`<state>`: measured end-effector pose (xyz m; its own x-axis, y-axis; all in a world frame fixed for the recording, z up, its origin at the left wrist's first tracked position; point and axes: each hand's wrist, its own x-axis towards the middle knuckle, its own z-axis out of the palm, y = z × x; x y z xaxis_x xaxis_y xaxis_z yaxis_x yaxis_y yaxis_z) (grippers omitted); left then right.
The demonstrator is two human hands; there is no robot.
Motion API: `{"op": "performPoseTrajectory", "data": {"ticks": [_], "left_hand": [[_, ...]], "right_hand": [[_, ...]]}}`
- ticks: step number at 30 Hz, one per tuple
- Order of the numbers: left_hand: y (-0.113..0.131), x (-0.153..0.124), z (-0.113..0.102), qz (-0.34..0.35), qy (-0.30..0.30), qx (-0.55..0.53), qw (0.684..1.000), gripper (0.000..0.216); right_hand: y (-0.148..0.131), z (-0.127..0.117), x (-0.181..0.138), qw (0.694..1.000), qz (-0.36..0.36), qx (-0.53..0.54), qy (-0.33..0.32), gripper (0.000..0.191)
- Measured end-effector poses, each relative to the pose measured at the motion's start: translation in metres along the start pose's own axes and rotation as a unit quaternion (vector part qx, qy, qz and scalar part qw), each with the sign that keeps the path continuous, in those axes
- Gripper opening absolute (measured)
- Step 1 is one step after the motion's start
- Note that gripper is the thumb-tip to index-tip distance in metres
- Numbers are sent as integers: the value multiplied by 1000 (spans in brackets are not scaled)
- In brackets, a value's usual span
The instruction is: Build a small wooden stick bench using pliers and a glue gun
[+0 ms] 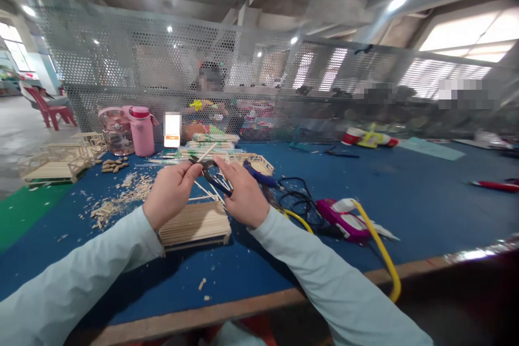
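Left grip (172,192) pinching a wooden stick (208,152), right grip (247,193) wrapped around pliers (219,186), a person (312,267) works at the surface's (251,275) front edge; phone screen (172,127) illegible.

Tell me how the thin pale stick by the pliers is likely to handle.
The thin pale stick is probably light, being so slim. It shows no bend, so it is likely stiff, though such thinness suggests it could snap under pressure.
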<state>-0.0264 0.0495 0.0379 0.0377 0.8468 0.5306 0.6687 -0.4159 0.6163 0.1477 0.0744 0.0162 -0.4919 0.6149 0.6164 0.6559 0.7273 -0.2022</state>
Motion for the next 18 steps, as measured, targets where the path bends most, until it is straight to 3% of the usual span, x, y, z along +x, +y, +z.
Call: {"op": "performPoseTrajectory", "data": {"ticks": [3, 5, 7, 11, 15, 18], "left_hand": [[-3, -1, -1, 36, 3, 23, 999, 35], [-3, -3, -1, 60, -6, 34, 998, 36], [-2, -5, 0, 78, -17, 38, 996, 36], [-4, -4, 4, 124, -51, 62, 989, 40], [-13, 1, 8, 128, -91, 80, 984, 43], [-16, 1, 8, 112, -117, 76, 984, 42]], "right_hand": [[8, -4, 3, 990, 51, 125, -45, 75], [20, -13, 6, 984, 104, 134, -57, 72], [35, -22, 7, 983, 153, 62, -82, 71], [52, -19, -2, 950, 198, -88, -224, 54], [50, 10, -13, 936, 216, -129, -246, 46], [47, 16, -12, 939, 203, -138, -241, 59]]}}
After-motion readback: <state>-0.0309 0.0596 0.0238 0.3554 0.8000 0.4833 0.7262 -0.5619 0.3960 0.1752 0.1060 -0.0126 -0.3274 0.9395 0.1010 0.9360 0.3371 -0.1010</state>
